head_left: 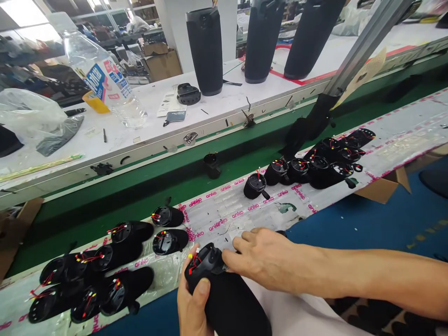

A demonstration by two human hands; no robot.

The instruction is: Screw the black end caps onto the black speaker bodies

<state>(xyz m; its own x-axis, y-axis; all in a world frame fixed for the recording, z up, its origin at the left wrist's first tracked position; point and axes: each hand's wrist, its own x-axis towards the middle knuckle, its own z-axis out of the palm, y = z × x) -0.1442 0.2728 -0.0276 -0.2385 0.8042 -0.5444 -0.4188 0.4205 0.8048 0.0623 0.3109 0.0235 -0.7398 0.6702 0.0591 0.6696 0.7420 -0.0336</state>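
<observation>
A black cylindrical speaker lies tilted in front of me, with its wired end facing up and away. My left hand is wrapped round that end, the thumb pressing on the black fabric side. Red wires with small yellow and white connectors stick out of the end. A black plastic piece sits at its rim. My right hand is closed at the rim beside this piece, fingers curled; what they pinch is hidden. A small black tip shows behind the right hand.
Several similar speakers lie on the bench at left, and more stand at right. Behind runs a green belt with a black part. A raised white shelf holds a plastic bottle and tall speakers.
</observation>
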